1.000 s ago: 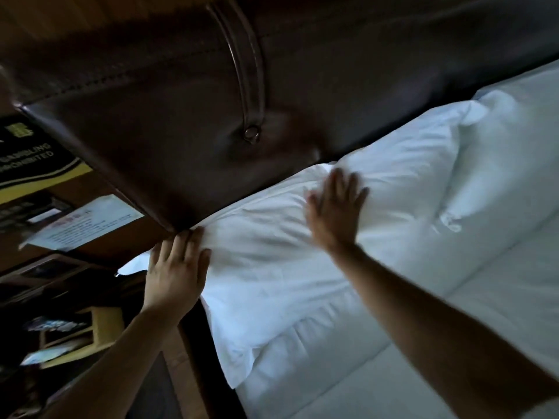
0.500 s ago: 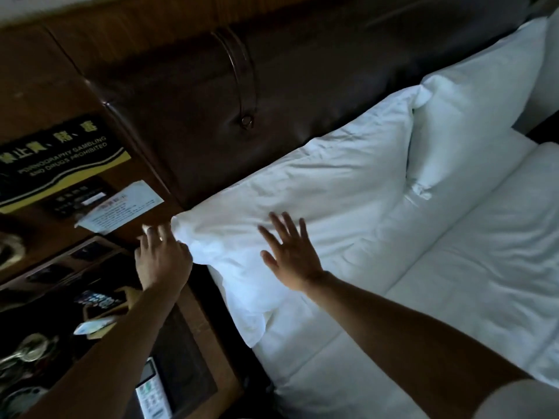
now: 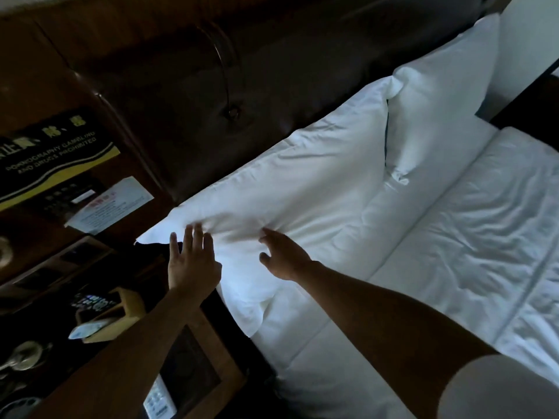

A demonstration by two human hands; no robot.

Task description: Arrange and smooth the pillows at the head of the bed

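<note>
A white pillow lies along the dark leather headboard at the near end of the bed. A second white pillow lies beside it, farther right, its corner touching the first. My left hand has straight fingers at the near pillow's left end, by the corner that overhangs the bed edge. My right hand hovers or rests flat on the pillow's front face, fingers spread. Neither hand grips the fabric.
A wrinkled white duvet covers the bed on the right. A wooden nightstand stands left of the bed with a remote control, a small wooden box and a warning sign.
The view has pulled back from the headboard. My right hand slid leftward and down the near pillow toward its left end. My left hand moved from the pillow's corner to just beside it.
</note>
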